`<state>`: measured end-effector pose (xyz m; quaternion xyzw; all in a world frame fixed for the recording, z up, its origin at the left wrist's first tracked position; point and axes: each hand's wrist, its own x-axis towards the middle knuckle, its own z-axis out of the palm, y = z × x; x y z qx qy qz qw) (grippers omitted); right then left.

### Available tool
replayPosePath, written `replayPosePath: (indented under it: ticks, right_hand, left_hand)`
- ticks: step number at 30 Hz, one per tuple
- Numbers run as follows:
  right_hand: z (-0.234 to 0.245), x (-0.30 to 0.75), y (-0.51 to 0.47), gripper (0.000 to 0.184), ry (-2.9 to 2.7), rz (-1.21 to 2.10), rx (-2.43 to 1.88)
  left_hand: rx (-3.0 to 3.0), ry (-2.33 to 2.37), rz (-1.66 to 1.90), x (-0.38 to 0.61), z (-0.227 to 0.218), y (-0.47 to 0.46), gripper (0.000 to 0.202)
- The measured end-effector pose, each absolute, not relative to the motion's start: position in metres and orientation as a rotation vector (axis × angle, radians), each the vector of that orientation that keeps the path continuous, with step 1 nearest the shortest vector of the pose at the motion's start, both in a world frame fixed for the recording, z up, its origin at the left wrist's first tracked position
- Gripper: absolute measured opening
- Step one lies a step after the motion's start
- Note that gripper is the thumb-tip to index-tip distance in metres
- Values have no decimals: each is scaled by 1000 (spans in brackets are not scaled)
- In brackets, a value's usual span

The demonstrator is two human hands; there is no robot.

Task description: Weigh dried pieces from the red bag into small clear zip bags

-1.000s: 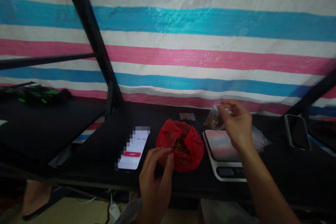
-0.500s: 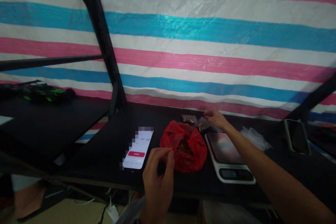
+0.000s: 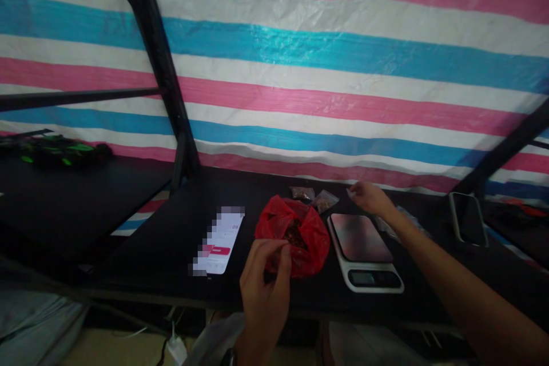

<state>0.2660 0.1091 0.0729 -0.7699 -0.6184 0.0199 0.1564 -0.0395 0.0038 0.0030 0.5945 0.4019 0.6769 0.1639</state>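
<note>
Since the frame half a second ago, the right hand (image 3: 372, 199) has drawn off to the right from the nearer packet (image 3: 325, 202), which now lies by itself on the table (image 3: 240, 183); the left hand (image 3: 265, 297) has hardly shifted.

Nearest, a dark band (image 3: 230, 357) circles the left wrist. The left hand is raised at the near side of the red bag (image 3: 313, 256), thumb and forefinger brought close together over its lower left edge. Whether that grip pinches the plastic, I cannot tell. The red bag sits on the table with its mouth open, showing brown, grainy contents (image 3: 295, 234). To its right, just beside it, stands the white scale (image 3: 372, 277), its display (image 3: 362, 278) facing the person. To its left lies a lit phone (image 3: 221, 246), partly blurred out.

Past the scale, the right forearm crosses over some clear plastic bags (image 3: 414, 222). The right hand's fingers are bunched behind the scale, with a pale, translucent bit at their tips; it is too small to tell what it is or how firmly this grip holds it. A dark-screened phone (image 3: 469, 219) lies farther right. Behind the red bag is the nearer packet, and just beyond it, to the left, the farther packet (image 3: 302, 193). A striped sheet (image 3: 300, 46) hangs behind the table.
</note>
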Motion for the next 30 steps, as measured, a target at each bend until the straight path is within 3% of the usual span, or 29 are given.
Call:
replayPosePath:
  ticks: [2,5,7,12,17,21,30]
  right_hand:
    - [85,251,81,13,-1759,124,-2133]
    - [94,207,23,10,-1840,678,-1691]
    - [94,175,-12,12,-1846,862,-1556]
    - [87,139,-40,11,-1855,675,-1594]
    - [83,139,-37,12,-1827,504,-1614]
    - [77,124,-43,13,-1801,423,-1566]
    - [78,128,-55,16,-1694,303,-1553]
  left_hand:
    - [1759,1138,1876,-32,2,-1,8]
    - [1923,1104,1689,-17,-3,-10,60]
    - [1970,1064,1584,-5,-7,-16,88]
    - [1810,992,1513,15,-13,-22,67]
    - [1588,947,1412,16,-7,-28,77]
    - [1475,917,1374,9,-1,-29,64]
    - [1972,848,1170,-20,5,-23,68]
